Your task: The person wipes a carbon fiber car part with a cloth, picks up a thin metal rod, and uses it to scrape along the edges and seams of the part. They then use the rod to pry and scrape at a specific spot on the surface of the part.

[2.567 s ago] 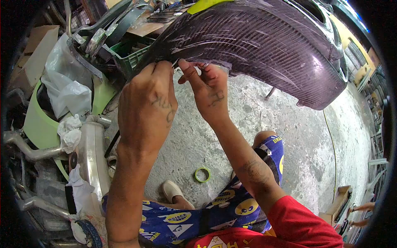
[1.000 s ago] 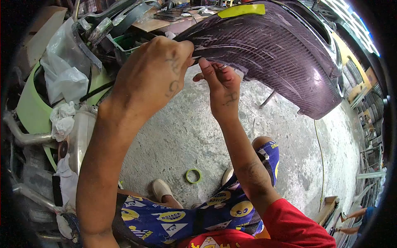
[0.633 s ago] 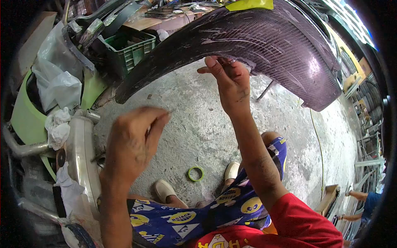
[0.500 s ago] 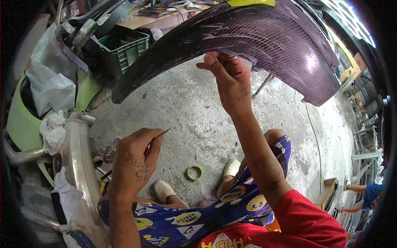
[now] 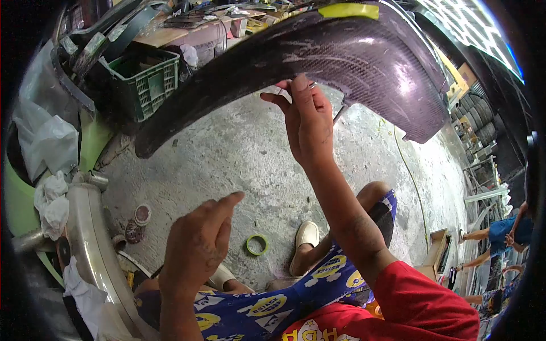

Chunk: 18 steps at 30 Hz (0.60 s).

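Observation:
A long, curved, dark carbon-fibre panel (image 5: 364,74) with a woven pattern and pale scuffs spans the upper view. A strip of yellow-green tape (image 5: 350,11) sticks to its top edge. My right hand (image 5: 310,122) is raised to the panel's lower edge, its thumb against the edge and other fingers curled, partly hidden; one finger points left. Lower down and apart from the panel, my left hand (image 5: 199,244) is closed in a pinch, its back towards me. Whatever lies between those fingertips does not show.
A green tape roll (image 5: 257,245) lies on the concrete floor (image 5: 227,148) near my feet. To the left are a green crate (image 5: 151,85), a metal cylinder (image 5: 94,244) and plastic sheeting (image 5: 48,142). Another person (image 5: 506,233) is at the far right, near a wooden box (image 5: 435,253).
The view has shifted, so the panel and right hand appear further left. My left hand has turned slightly and sits lower; the thin, dark pointed piece at its fingertips no longer shows.

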Each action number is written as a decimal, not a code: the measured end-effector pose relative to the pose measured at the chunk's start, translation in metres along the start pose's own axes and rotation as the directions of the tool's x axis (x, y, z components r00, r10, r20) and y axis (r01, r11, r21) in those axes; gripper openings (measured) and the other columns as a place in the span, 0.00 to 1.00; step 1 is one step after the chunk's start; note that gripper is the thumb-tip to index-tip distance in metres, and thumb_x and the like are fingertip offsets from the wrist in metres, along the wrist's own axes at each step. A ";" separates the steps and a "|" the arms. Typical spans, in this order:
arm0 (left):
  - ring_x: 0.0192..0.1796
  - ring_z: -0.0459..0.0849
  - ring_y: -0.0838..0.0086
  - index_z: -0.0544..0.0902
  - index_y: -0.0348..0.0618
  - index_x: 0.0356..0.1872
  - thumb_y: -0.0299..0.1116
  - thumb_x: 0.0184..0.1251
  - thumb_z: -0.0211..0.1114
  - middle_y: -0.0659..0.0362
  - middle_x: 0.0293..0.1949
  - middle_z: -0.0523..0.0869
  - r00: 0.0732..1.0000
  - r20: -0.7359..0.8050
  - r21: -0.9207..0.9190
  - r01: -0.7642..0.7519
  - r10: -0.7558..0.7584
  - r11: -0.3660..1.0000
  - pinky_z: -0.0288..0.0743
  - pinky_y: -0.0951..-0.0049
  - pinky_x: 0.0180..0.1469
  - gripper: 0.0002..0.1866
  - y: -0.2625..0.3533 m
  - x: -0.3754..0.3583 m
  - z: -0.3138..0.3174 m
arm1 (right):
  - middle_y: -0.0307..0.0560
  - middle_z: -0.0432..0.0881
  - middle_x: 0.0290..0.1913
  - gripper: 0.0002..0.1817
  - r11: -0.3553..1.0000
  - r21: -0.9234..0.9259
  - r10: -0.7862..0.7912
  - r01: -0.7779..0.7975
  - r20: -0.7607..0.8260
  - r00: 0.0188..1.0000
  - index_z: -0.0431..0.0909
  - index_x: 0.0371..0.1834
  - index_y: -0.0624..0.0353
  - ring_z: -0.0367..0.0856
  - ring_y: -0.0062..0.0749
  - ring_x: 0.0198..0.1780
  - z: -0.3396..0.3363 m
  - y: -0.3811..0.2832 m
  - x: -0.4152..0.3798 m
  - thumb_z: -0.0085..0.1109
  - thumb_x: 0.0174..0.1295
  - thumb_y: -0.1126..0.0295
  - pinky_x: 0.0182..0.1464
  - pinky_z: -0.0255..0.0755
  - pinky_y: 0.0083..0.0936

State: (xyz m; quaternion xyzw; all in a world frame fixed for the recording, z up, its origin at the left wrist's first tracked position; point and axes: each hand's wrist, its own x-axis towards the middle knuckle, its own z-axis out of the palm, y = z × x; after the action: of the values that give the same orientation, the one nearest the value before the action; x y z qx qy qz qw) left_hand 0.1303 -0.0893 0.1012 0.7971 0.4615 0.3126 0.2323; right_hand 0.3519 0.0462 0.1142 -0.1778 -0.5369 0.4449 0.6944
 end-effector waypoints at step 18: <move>0.33 0.90 0.59 0.84 0.40 0.56 0.28 0.76 0.58 0.45 0.41 0.90 0.996 0.084 0.058 0.008 -0.013 0.998 0.82 0.62 0.34 0.13 0.002 -0.004 -0.010 | 0.35 0.87 0.36 0.05 0.991 -0.129 0.021 -0.035 -0.111 0.994 0.88 0.41 0.62 0.82 0.17 0.37 0.004 -0.003 0.006 0.71 0.65 0.74 0.44 0.74 0.18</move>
State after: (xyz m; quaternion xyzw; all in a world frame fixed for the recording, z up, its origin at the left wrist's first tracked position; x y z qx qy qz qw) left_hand 0.1230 -0.0926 0.1088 0.8136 0.4641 0.2640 0.2302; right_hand 0.3495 0.0484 0.1218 -0.2548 -0.5234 0.4080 0.7033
